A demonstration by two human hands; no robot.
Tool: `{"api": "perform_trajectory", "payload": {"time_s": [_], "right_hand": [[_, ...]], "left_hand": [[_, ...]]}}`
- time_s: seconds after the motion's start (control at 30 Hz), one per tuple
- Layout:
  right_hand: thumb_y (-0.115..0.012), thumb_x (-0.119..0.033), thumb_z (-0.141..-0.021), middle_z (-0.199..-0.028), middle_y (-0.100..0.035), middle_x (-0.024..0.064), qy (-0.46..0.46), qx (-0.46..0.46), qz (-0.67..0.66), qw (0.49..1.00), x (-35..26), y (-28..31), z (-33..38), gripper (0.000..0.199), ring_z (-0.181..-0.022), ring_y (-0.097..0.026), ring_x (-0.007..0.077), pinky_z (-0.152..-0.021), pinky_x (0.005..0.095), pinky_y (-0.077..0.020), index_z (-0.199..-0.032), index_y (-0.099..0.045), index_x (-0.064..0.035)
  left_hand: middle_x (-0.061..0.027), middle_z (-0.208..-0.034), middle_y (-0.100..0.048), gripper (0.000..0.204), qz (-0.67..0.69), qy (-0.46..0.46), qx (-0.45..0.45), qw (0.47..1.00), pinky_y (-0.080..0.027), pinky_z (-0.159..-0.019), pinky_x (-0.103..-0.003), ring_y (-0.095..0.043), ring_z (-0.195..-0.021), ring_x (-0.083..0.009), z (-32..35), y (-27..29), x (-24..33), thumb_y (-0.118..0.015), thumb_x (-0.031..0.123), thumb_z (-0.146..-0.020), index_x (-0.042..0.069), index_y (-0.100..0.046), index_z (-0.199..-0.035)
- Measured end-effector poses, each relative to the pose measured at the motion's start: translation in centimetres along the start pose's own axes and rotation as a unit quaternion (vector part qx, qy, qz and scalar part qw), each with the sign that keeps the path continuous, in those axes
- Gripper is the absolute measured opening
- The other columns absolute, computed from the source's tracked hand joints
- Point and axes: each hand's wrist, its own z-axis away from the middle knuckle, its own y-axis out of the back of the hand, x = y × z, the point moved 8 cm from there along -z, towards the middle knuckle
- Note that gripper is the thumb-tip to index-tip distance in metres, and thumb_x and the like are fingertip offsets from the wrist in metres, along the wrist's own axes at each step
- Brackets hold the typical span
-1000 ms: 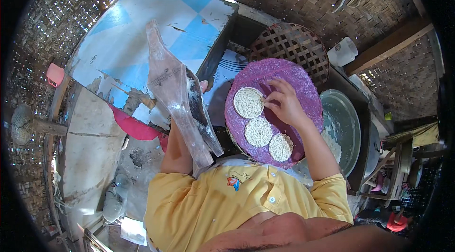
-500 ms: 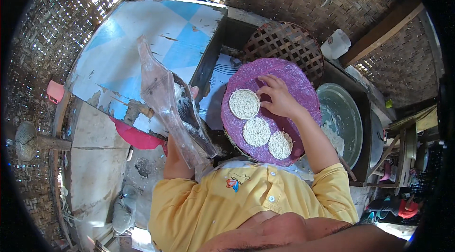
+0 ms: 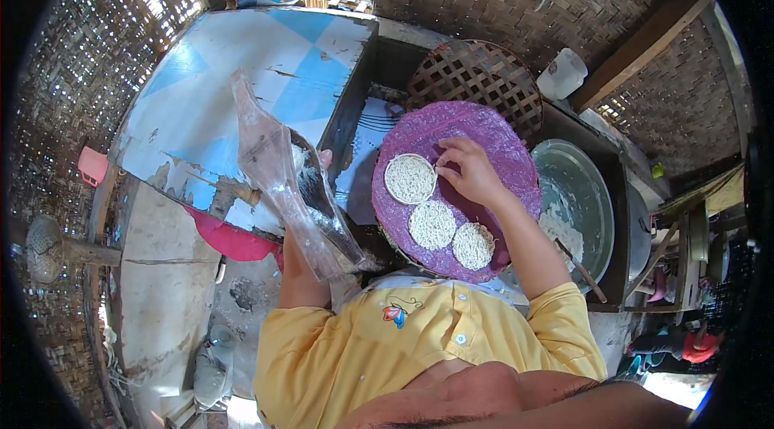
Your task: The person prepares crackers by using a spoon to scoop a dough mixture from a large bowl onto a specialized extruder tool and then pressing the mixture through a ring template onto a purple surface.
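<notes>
Starting at the far left, there's a small pink plastic container [image 3: 93, 166] hanging by the workspace, then a dark pink cloth [image 3: 230, 237] below the edge of a blue-and-white patterned tabletop [image 3: 242, 90] (the surface is peeling pretty badly along the front). Over that table's near corner is a long, pale hinged wooden tool [image 3: 266, 156], tilted, its two halves spread a bit with white residue inside. The left hand [image 3: 326, 158] is behind it, only fingertips poking out, so I honestly can't tell how tightly it's closed. Next comes a round board covered in purple cloth [image 3: 484, 124], dusted white, with three white stringy discs on it. The first disc [image 3: 409, 179] sits inside a thin pale ring [image 3: 386, 181]; the second disc [image 3: 432, 225] and third disc [image 3: 473, 246] lie bare, stepping down toward the yellow shirt [image 3: 427, 308]. Right hand [image 3: 474, 175] is over the board, thumb and index finger pinching the ring's right edge. Behind the board leans a brown lattice basket [image 3: 476, 78], then a whitish plastic jug [image 3: 563, 74], and finally a big grey-green basin [image 3: 598, 195] holding a white mass [image 3: 562, 229].
</notes>
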Motion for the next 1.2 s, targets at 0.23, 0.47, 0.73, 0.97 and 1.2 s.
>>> {"api": "perform_trajectory", "payload": {"time_s": [0.23, 0.47, 0.73, 0.97, 1.2], "right_hand": [[-0.065, -0.013, -0.071, -0.115, -0.052, 0.011, 0.021, -0.001, 0.05, 0.999, -0.3, -0.3, -0.1, 0.012, -0.11, -0.044, 0.0309, -0.094, 0.0412, -0.0322, -0.08, -0.062, -0.0073], [-0.063, -0.013, -0.072, -0.117, -0.051, 0.0129, -0.068, -0.043, -0.197, 0.977, -0.3, 7.6, 6.2, 0.01, -0.111, -0.046, 0.0248, -0.096, 0.0416, -0.0304, -0.08, -0.064, -0.0066], [-0.067, -0.01, -0.065, -0.112, -0.053, 0.0094, -0.413, 0.148, -0.255, 0.862, 20.4, 12.4, 30.4, 0.013, -0.107, -0.049, 0.0241, -0.084, 0.0381, -0.0419, -0.076, -0.06, -0.0066], [-0.063, -0.015, -0.073, -0.082, -0.058, 0.0115, -0.329, 0.202, -0.003, 0.923, 9.5, 11.9, 18.2, 0.016, -0.087, -0.056, 0.0257, -0.074, 0.0325, -0.0437, -0.085, -0.065, -0.004], [-0.065, -0.016, -0.071, -0.081, -0.058, 0.0098, -0.126, 0.079, -0.071, 0.986, 0.0, 2.8, 4.6, 0.012, -0.08, -0.054, 0.0271, -0.073, 0.0345, -0.0428, -0.079, -0.067, -0.0073]], "left_hand": [[-0.0011, -0.082, -0.054, 0.026, -0.005, -0.031, -0.004, 0.999, -0.039, -0.062, -0.026, -0.047, -0.071, -0.0124, 0.3, -0.3, 1.7, -0.072, 0.015, -0.072, 0.007, -0.057, -0.091], [-0.0014, -0.087, -0.054, 0.032, -0.065, -0.054, 0.007, 0.996, -0.04, -0.066, -0.026, -0.048, -0.077, -0.0131, 2.2, -0.2, 5.6, -0.073, 0.014, -0.071, 0.006, -0.056, -0.096], [-0.0017, -0.09, -0.054, 0.034, -0.02, -0.044, 0.003, 0.999, -0.04, -0.068, -0.026, -0.048, -0.079, -0.0135, 0.5, -0.2, 2.4, -0.072, 0.013, -0.071, 0.006, -0.055, -0.099], [-0.0019, -0.091, -0.054, 0.034, 0.023, -0.05, 0.001, 0.998, -0.04, -0.069, -0.026, -0.048, -0.079, -0.0136, -0.2, 0.2, 0.9, -0.072, 0.013, -0.071, 0.006, -0.055, -0.1], [-0.002, -0.092, -0.054, 0.035, 0.074, -0.051, -0.006, 0.996, -0.04, -0.07, -0.025, -0.047, -0.08, -0.0137, -0.8, 0.6, 0.0, -0.072, 0.012, -0.071, 0.006, -0.055, -0.101]]}}
